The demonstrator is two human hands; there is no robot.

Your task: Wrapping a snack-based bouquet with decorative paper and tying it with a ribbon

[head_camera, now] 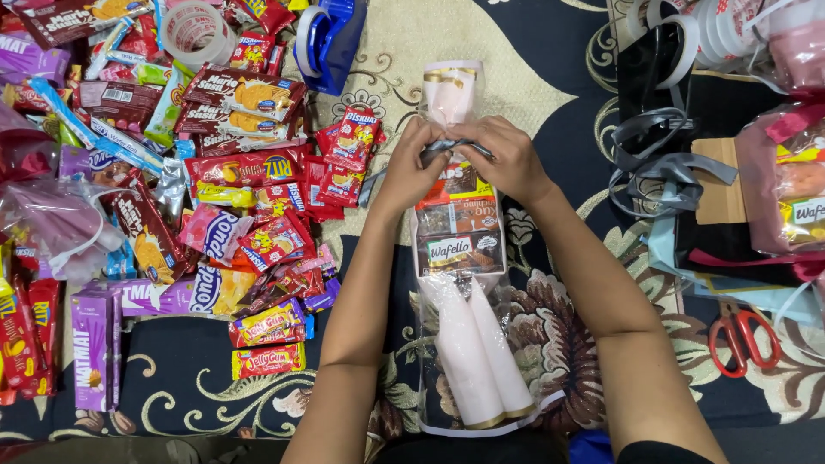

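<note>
A clear plastic gift bag (pixel 464 258) lies lengthwise on a patterned carpet, filled with several snack packets and pale pink paper cones (pixel 477 361). My left hand (pixel 411 163) and my right hand (pixel 507 155) meet at the bag's gathered neck. Both pinch a grey ribbon (pixel 447 148) wrapped around that neck. The bag's pink top (pixel 449 90) sticks out beyond my fingers.
A heap of red, purple and yellow snack packets (pixel 215 189) covers the left. A tape roll (pixel 196 30) and a blue tape dispenser (pixel 326 39) lie at the top. Grey ribbon loops (pixel 662 163), more filled bags (pixel 791 189) and red scissors (pixel 743 339) sit at right.
</note>
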